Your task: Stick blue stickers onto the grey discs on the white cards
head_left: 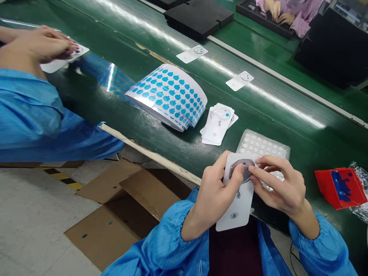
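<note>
A white rounded panel (234,211) with a grey camera ring (243,168) at its upper end is gripped by my left hand (217,188). The left thumb presses on the ring; the other fingers are behind the panel. My right hand (278,184) has its fingertips drawn together at the ring's right edge; anything tiny between them is hidden. Just behind that hand lies a clear plastic tray (263,143) with rows of round pockets, partly covered by the fingers. Similar white panels (215,128) lie in a small overlapping pile left of the tray.
A curled sheet of blue stickers (172,92) stands on the green bench. Two panels (192,53) (240,81) lie farther back. At right is a red box (340,188). A co-worker's hands (46,44) work at left; another person's hands (278,11) at the far side. Cardboard boxes (100,234) sit below.
</note>
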`<action>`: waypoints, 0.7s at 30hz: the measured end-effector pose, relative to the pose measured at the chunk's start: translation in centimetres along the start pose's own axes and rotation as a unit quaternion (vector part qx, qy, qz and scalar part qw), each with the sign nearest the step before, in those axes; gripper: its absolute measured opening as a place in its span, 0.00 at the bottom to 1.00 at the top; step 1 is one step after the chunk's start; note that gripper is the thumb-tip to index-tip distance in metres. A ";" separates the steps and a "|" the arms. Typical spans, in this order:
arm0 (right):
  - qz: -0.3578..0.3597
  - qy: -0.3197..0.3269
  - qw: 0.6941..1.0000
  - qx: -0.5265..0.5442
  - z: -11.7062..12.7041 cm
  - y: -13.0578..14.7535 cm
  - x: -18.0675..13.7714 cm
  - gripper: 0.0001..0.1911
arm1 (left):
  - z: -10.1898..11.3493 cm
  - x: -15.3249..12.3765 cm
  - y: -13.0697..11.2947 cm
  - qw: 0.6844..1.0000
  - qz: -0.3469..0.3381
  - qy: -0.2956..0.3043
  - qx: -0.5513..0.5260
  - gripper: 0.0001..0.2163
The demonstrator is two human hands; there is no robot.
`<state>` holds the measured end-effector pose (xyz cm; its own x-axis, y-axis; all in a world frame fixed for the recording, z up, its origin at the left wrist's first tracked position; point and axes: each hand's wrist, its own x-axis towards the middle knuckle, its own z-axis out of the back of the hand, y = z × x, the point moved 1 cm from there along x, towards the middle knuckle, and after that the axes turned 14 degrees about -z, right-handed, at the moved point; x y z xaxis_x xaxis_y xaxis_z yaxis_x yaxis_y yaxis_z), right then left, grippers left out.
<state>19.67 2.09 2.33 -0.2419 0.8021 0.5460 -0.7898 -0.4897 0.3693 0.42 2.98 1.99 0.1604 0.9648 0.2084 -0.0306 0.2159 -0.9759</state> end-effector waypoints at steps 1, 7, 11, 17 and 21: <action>0.007 0.005 1.000 0.001 0.1 -0.1 0.0 0.16 | 0.0 0.0 0.0 1.000 -0.003 0.001 -0.001 0.12; 0.035 -0.003 0.999 0.008 0.1 -0.5 -0.1 0.11 | 0.1 0.1 0.1 1.000 0.005 -0.003 -0.002 0.13; 0.061 -0.025 0.998 0.001 0.2 -0.6 -0.1 0.11 | 0.1 0.1 0.3 1.000 0.017 -0.003 -0.003 0.13; 0.077 -0.026 0.996 -0.021 0.7 -0.7 -0.4 0.13 | 0.1 0.2 0.4 1.000 0.012 -0.007 -0.015 0.13; 0.069 -0.017 0.997 -0.030 0.8 -0.7 -0.8 0.13 | 0.0 0.2 0.5 0.999 0.015 -0.007 -0.028 0.13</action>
<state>20.84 1.49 2.25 -0.3324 0.7160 0.6139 -0.7829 -0.5724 0.2437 0.44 3.32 1.59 0.1468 0.9729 0.1785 0.0209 0.1773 -0.9839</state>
